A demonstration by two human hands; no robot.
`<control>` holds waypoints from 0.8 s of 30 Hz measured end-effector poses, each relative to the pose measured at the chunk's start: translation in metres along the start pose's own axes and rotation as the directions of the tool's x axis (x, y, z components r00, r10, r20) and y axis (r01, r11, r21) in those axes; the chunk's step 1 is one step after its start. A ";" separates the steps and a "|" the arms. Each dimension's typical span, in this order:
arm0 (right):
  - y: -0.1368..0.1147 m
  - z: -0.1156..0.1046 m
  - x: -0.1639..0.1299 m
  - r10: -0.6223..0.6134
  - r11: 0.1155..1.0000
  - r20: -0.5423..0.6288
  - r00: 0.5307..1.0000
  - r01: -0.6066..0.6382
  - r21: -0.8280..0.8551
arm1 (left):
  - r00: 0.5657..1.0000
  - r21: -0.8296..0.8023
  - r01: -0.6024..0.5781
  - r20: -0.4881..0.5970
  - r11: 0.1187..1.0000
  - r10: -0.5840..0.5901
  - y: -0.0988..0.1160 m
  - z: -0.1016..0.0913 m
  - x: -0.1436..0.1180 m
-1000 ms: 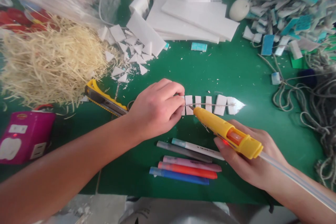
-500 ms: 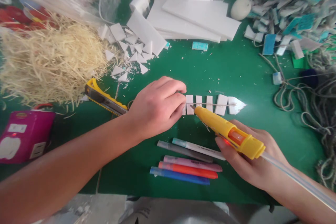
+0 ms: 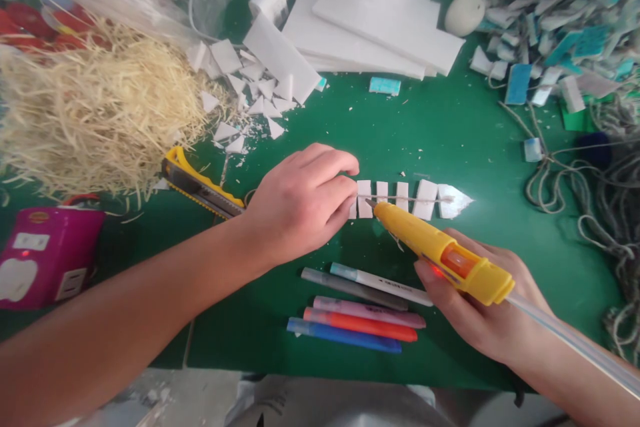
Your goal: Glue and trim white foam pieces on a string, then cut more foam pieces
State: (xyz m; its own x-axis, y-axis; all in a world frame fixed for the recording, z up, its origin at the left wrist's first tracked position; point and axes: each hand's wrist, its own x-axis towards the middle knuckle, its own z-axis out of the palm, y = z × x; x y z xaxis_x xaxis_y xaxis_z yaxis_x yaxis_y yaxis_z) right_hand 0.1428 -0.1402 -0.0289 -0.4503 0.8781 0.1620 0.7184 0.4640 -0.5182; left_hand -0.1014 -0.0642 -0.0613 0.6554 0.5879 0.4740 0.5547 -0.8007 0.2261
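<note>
Head view: white pieces (image 3: 425,191) under string (image 3: 411,199), right hand (image 3: 493,328) around yellow glue gun (image 3: 425,239), left hand (image 3: 303,203), grip unclear

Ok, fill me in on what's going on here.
The person's right hand holds a yellow glue gun, its tip at one of a row of white pieces with a thin cord running along them. The left hand is at the row's left end; what it may hold is hidden. Five pens lie nearer the person.

Single head-worn view, facing forward and down, close above tabletop (image 3: 445,130)
</note>
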 end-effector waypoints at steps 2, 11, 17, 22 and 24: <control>0.000 0.000 0.000 0.010 1.000 -0.031 0.999 -0.009 0.007 | 1.000 0.001 0.002 0.003 1.000 -0.002 0.000 0.000 0.000; 0.002 -0.001 -0.001 0.003 1.000 0.016 1.000 -0.003 -0.018 | 1.000 -0.010 -0.007 0.004 1.000 0.007 0.000 -0.001 -0.001; 0.004 0.001 -0.006 0.095 0.992 -0.011 0.995 -0.093 0.090 | 0.999 -0.010 -0.003 0.036 1.000 0.003 -0.001 -0.001 -0.002; 0.007 0.005 -0.011 0.123 0.981 -0.014 0.992 -0.120 0.155 | 0.999 -0.003 -0.015 0.050 1.000 0.015 -0.001 -0.001 -0.002; 0.006 0.005 -0.010 0.115 0.983 -0.020 0.993 -0.111 0.143 | 0.999 0.003 -0.025 0.049 1.000 0.025 -0.001 -0.002 -0.002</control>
State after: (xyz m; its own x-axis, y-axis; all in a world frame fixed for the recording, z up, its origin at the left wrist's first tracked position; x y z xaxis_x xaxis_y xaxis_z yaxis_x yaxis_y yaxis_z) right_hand 0.1493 -0.1465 -0.0377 -0.3542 0.9277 0.1176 0.6806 0.3421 -0.6479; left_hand -0.1037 -0.0649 -0.0610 0.6930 0.5730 0.4374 0.5400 -0.8146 0.2116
